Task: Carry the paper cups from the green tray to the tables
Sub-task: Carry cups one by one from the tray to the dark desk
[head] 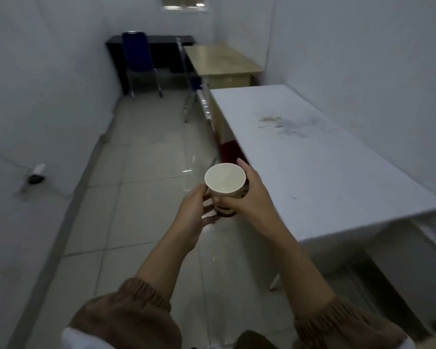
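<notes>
A white paper cup [224,178] with a dark printed pattern low on its side is held upright in front of me, over the floor. My right hand [249,195] grips it from the right, fingers curled round its wall. My left hand [194,212] cups it from the left and below. The cup hangs just off the left edge of a long white table [312,167]. A wooden table [222,60] stands farther back, and a black desk [156,41] against the far wall. The green tray is out of view.
A blue chair [139,61] stands at the black desk. Metal chair legs [189,102] and a red object [230,149] sit along the white table's left side. The tiled floor [141,187] runs ahead between the left wall and the tables.
</notes>
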